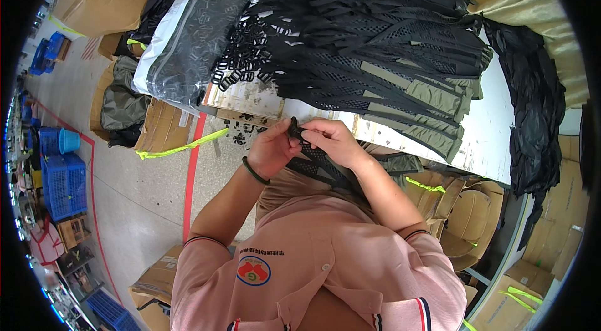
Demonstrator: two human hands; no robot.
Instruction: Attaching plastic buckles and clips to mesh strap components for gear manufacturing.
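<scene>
The left hand (270,148) and right hand (335,142) both pinch the end of 1 long black mesh fabric strap (313,159), just off the white counter's (485,154) near edge. Loose black plastic buckles (241,59) lie left of piled black-and-olive fabric straps (382,49).

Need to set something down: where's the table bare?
The white table is bare at right, between olive-ended straps and black fabric; a thinner front-edge strip lies beside the loose buckles. Straps crowd its middle; buckles and a clear bag, its left.
</scene>
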